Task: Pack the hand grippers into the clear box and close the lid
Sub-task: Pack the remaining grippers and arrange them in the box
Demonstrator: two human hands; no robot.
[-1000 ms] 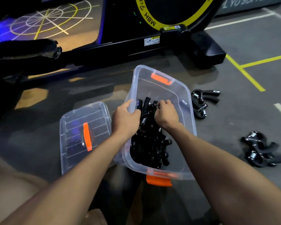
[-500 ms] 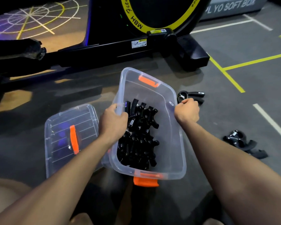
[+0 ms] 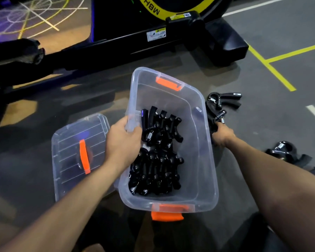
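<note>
A clear box (image 3: 205, 135) with orange latches stands open on the floor, holding several black hand grippers (image 3: 158, 153) piled along its left side. My left hand (image 3: 123, 142) grips the box's left rim. Beside the box's right wall, my right hand (image 3: 222, 134) is curled round a black hand gripper (image 3: 214, 117) from a small heap on the floor; more of that heap (image 3: 225, 99) lies just beyond. Another loose pile of hand grippers (image 3: 287, 153) lies farther right. The clear lid (image 3: 71, 142) with an orange handle lies flat to the left of the box.
A black exercise machine (image 3: 171, 33) with a yellow-rimmed wheel stands right behind the box, its base bar running left. Yellow and white lines cross the grey floor on the right. My knees are at the bottom edge.
My right hand left the inside of the box, went over its right wall and closed on a hand gripper on the floor. My left hand shifted onto the box's left rim.
</note>
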